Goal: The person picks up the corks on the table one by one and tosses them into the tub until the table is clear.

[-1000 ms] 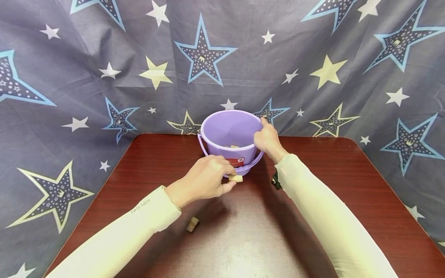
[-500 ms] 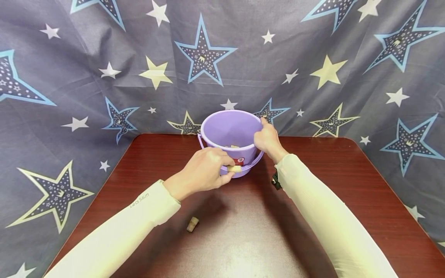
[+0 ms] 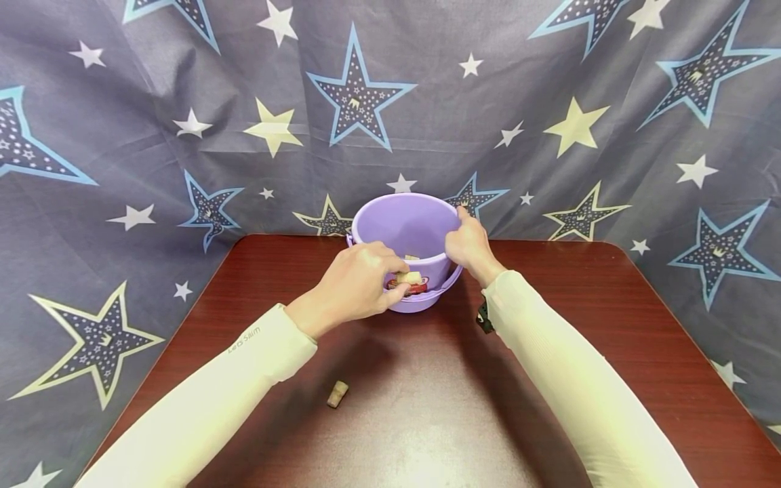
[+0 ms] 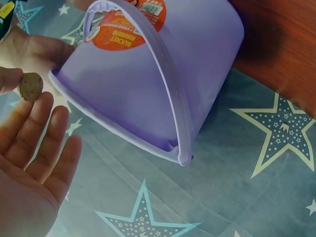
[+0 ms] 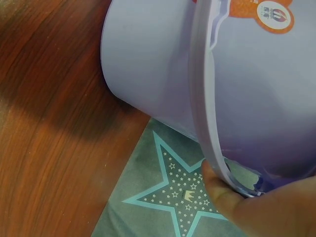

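My left hand [image 3: 354,283] pinches a cork [image 3: 412,278] between thumb and fingers, in front of the purple bucket [image 3: 390,227] and just below its rim. In the left wrist view the cork [image 4: 31,87] shows its round, speckled end, and the other fingers are spread. My right hand [image 3: 470,245] grips the bucket's rim on the right side. Part of that hand [image 5: 276,207] appears beside the handle's hinge in the right wrist view. Inside the bucket a pale piece [image 3: 411,257] shows; the rest of the bottom is hidden by the front wall and left hand.
Another cork [image 3: 337,394] lies on the dark red wooden table [image 3: 549,339], nearer to me and left of centre. The bucket's handle [image 3: 448,283] hangs down across its front. A grey curtain [image 3: 427,115] with stars stands behind the table.
The left hand has risen with the cork, from near the bucket's base up the front toward the rim. The right hand and the loose cork have stayed put.
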`<control>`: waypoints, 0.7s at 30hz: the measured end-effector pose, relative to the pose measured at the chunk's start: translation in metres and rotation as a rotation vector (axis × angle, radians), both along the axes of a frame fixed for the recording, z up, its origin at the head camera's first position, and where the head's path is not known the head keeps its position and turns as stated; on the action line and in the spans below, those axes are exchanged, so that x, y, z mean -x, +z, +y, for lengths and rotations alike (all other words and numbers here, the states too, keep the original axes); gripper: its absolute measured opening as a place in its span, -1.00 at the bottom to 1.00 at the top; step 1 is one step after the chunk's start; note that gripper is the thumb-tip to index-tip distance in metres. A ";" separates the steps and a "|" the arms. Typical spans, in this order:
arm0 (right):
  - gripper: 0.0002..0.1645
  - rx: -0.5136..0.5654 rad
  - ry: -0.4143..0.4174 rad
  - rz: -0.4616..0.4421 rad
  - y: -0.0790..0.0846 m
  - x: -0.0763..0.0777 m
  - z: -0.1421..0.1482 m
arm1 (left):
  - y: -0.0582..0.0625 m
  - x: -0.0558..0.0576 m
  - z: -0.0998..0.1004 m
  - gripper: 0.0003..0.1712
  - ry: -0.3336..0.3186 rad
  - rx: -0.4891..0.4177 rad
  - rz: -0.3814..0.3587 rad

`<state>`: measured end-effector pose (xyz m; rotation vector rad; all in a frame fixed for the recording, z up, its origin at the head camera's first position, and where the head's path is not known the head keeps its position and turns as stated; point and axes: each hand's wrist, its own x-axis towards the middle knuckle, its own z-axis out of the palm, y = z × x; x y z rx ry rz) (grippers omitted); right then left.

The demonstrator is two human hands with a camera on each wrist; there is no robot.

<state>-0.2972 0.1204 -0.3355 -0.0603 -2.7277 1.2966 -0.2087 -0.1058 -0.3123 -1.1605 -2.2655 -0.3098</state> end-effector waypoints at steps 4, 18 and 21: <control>-0.08 0.001 0.001 0.004 0.000 0.000 0.000 | 0.003 0.003 0.000 -0.88 0.016 -0.008 0.007; -0.09 -0.016 0.000 -0.003 0.000 0.000 0.000 | 0.015 0.017 -0.001 -0.91 0.047 -0.023 0.038; -0.09 -0.015 0.001 0.000 -0.001 0.001 0.000 | 0.016 0.020 -0.001 -0.91 0.059 -0.028 0.035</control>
